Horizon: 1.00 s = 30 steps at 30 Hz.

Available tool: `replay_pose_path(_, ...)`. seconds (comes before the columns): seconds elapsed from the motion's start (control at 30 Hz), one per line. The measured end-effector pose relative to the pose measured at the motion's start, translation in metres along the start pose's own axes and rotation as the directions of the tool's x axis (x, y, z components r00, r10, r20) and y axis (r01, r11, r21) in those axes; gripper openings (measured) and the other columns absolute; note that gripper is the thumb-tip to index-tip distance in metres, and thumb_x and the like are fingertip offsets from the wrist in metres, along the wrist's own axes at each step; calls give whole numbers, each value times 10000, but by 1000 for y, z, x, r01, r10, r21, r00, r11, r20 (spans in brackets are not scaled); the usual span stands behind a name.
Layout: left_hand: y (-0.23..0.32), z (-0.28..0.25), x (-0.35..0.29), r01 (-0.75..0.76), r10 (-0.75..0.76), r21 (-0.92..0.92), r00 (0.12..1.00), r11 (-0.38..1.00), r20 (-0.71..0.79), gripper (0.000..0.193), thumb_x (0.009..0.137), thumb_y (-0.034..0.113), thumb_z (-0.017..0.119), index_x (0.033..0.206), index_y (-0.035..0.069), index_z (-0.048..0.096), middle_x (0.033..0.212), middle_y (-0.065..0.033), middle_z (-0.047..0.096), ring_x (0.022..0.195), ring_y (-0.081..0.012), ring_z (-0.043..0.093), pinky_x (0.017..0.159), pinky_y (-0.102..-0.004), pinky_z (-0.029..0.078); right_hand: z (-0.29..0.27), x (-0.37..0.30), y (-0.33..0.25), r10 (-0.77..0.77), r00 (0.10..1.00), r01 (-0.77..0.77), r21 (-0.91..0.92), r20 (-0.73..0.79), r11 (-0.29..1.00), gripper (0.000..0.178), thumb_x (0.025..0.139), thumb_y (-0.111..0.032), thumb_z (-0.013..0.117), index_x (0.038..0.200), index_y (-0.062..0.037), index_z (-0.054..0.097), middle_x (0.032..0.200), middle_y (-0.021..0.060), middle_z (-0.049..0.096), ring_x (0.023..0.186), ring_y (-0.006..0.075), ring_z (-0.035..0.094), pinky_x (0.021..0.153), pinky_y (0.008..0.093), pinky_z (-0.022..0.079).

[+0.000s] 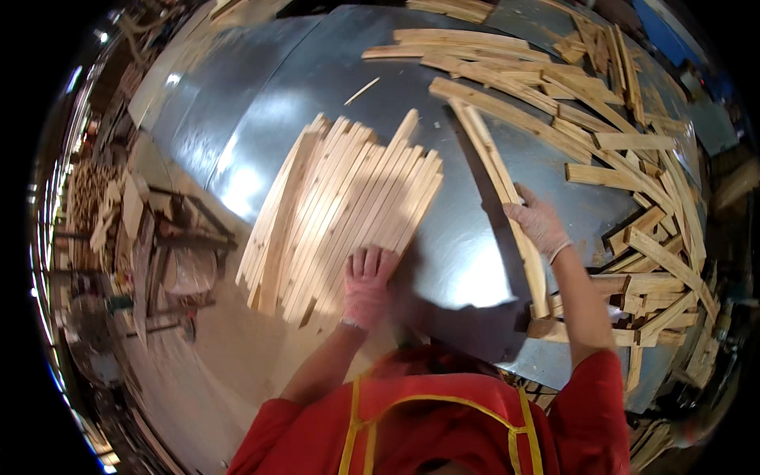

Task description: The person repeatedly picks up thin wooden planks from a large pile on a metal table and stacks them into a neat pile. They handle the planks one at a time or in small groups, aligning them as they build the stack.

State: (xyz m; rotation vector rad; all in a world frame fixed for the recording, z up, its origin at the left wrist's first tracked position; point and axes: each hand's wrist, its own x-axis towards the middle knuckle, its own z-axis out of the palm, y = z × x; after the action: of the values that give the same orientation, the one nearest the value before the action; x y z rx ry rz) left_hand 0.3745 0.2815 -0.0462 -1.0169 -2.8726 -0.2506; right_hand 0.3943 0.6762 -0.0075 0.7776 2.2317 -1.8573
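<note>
My left hand (369, 283), in a pinkish glove, lies with its fingers flat on the near right part of a row of pale wooden strips (348, 182). The strips lie side by side on the metal table, their far ends uneven, and one sticks out beyond the others. A darker strip (283, 214) lies on top near the row's left side. To the right, my gloved right hand (538, 222) is closed around what look like two long wooden strips (495, 170), held together lengthwise and raised over the table, casting a shadow. The thumb side is partly hidden.
A jumbled heap of wooden strips (586, 134) covers the table's far right and right side. One thin sliver (362, 91) lies on the shiny metal tabletop (277, 87) beyond the row. Off the table's left edge stand a wooden stand (170, 237) and stacked timber (91, 198).
</note>
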Motion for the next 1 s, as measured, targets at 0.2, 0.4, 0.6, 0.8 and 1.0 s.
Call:
replay_pose_path(0.2,-22,5,-61,106,-127,-209,988,972,-91,635,793,276,797,1386,144,612,1407,-128,559,1357,-362,510,1182,-551,384,161,-48,37,78,990,-73,46,-114,996,703,974,-394,769,1509,20,575,1213,140,759,1101,220,708,969,359,568)
replay_pose_path(0.4,-66,-36,-179,561,-515,-394,827,728,226,638,844,291,806,1425,90,635,1288,-128,632,1248,-334,614,1126,-414,471,221,-86,4,176,982,-181,80,67,980,618,994,-395,761,1398,59,648,1267,208,750,1171,239,704,968,306,534)
replay_pose_path(0.6,-80,3,-212,569,-805,-818,447,-82,391,502,992,261,747,1421,14,662,1308,-123,707,1202,-227,661,1056,-360,522,210,-77,49,-1,995,20,189,-101,982,836,1022,-189,769,1649,125,314,1634,274,502,1494,317,519,1241,367,383)
replay_pose_path(0.8,-72,-14,-192,505,-34,-774,845,383,534,532,1023,289,728,1469,17,626,1341,-126,732,1182,-228,689,1036,-406,550,198,-54,58,12,963,11,81,-268,997,875,1003,-223,764,1679,73,294,1626,263,518,1488,335,529,1225,371,402)
replay_pose_path(1.0,-44,-55,-25,680,-228,-440,660,586,716,498,977,503,675,1333,156,647,1347,-197,700,1248,-414,671,1050,-510,540,166,-61,40,67,966,-58,42,-249,997,923,983,-317,774,1684,53,301,1607,272,535,1457,315,553,1201,358,424)
